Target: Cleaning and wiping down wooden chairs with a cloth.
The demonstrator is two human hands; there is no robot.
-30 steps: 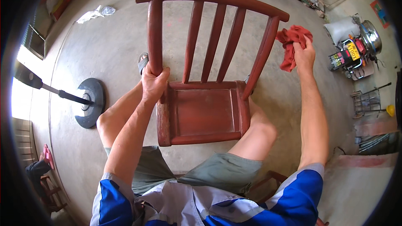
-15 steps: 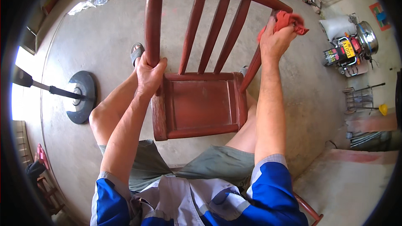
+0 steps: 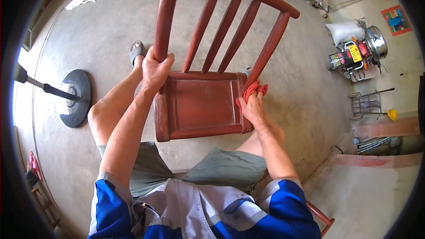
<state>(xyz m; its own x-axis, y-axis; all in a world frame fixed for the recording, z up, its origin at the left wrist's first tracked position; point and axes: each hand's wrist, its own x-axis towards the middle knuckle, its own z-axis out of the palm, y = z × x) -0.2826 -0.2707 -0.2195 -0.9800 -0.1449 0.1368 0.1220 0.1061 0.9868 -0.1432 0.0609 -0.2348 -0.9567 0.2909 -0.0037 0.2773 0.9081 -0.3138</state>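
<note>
Over concrete floor (image 3: 110,31), wraps left hand (image 3: 155,73) round ten-o'clock post (image 3: 167,17), likely surest hold on stiff chair (image 3: 203,104); pinches soft cloth (image 3: 254,87) in right hand (image 3: 254,108).

The chair (image 3: 201,102) is right of the stand (image 3: 80,99), left of the motorcycle (image 3: 359,56).

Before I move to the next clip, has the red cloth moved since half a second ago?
Yes: the red cloth, in the right hand, has come down the right chair post toward the seat, farther left of the parked motorbike.
</note>
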